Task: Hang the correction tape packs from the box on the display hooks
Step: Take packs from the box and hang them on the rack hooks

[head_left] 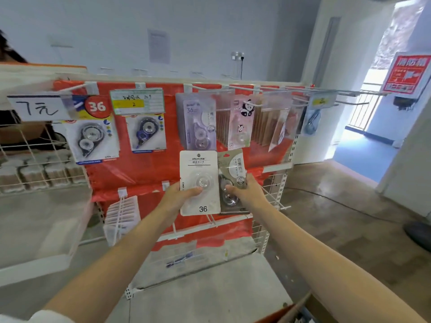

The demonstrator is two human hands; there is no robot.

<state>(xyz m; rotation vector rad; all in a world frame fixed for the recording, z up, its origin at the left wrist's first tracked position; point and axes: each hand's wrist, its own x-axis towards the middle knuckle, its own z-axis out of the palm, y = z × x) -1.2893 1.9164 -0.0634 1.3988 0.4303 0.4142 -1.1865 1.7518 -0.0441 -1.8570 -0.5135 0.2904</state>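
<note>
White correction tape pack (199, 183) is held upright by the left hand (179, 197), thumb pinching its front; the right hand (247, 193) grasps a grey pack (232, 180) just beside it, before the red display rack (149, 169).

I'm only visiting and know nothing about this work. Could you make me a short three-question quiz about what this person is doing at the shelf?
1. True or false: each hand holds one pack.
2. Which number is printed at the bottom of the white pack? A) 2 B) 7 C) 36
3. Fill in: the handwritten price sign hangs at the rack's upper ____ side.

Key
1. True: the left hand grips the white pack, the right hand grips the grey pack.
2. C
3. left
</note>
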